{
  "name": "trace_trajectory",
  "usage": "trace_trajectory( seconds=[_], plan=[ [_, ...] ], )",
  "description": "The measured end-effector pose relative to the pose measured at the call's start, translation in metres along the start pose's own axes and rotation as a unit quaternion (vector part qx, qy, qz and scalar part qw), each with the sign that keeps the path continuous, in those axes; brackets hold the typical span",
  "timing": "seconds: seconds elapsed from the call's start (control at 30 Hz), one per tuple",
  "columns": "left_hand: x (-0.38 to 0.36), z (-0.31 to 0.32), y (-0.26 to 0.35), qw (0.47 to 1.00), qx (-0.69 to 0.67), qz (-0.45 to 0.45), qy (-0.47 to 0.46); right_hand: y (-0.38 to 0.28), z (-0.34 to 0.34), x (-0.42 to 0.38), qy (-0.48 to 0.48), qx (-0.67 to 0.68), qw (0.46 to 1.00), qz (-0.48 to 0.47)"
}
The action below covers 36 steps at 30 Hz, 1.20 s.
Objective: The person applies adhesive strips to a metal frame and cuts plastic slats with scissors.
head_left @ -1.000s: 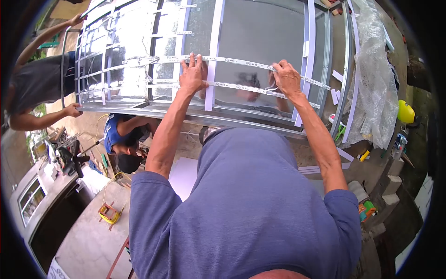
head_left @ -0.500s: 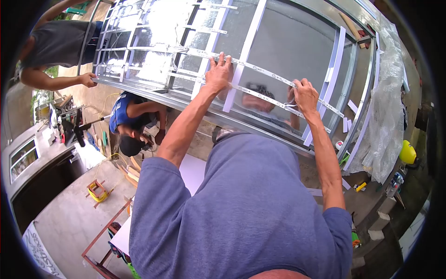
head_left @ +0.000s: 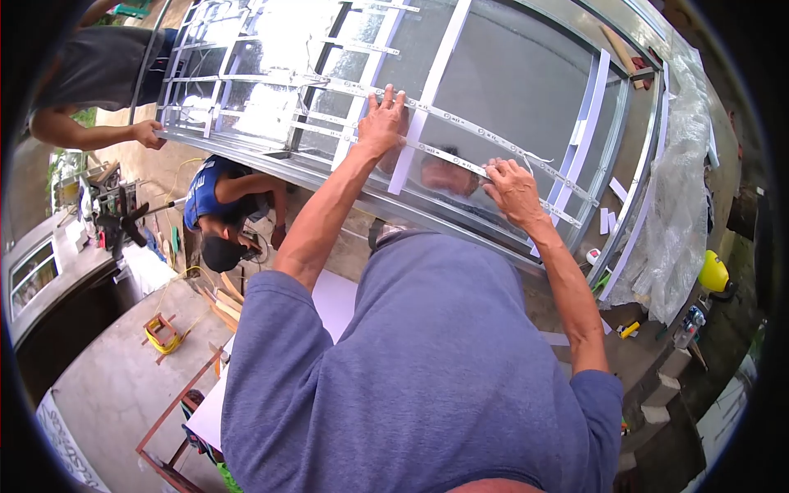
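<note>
The left hand (head_left: 380,122) lies open and flat, pinning a thin strip (head_left: 448,154) against the shiny panel (head_left: 509,82). The right hand (head_left: 511,191) rests farther along, fingers curled loosely on it, likely keeping it straight.

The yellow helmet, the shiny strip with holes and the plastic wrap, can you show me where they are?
yellow helmet (head_left: 712,272): head view, on its rounded shell.
shiny strip (head_left: 460,124): head view, on its middle stretch between the hands.
plastic wrap (head_left: 686,172): head view, on its crinkled middle.
</note>
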<state>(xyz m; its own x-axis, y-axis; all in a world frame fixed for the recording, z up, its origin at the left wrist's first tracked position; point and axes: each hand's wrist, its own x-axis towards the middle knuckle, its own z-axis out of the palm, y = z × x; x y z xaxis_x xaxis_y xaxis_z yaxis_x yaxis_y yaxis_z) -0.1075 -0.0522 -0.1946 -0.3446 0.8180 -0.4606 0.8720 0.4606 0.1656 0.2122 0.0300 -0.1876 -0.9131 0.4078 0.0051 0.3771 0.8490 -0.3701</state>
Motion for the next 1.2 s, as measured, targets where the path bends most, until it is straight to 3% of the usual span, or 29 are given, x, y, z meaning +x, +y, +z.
trace_trajectory(
  seconds=[0.23,0.73,1.2],
  plan=[
    [0.003,0.001,-0.002,1.000,-0.011,0.008,0.013,0.009,0.019,-0.006,-0.037,-0.019,0.999,0.020],
    [-0.002,-0.003,-0.001,0.999,-0.030,0.004,0.027,0.010,0.030,-0.002,0.015,-0.054,0.998,0.003],
    [-0.003,0.005,-0.006,0.998,-0.048,0.032,0.040,0.007,0.020,-0.007,0.037,-0.004,0.999,0.028]
  ],
)
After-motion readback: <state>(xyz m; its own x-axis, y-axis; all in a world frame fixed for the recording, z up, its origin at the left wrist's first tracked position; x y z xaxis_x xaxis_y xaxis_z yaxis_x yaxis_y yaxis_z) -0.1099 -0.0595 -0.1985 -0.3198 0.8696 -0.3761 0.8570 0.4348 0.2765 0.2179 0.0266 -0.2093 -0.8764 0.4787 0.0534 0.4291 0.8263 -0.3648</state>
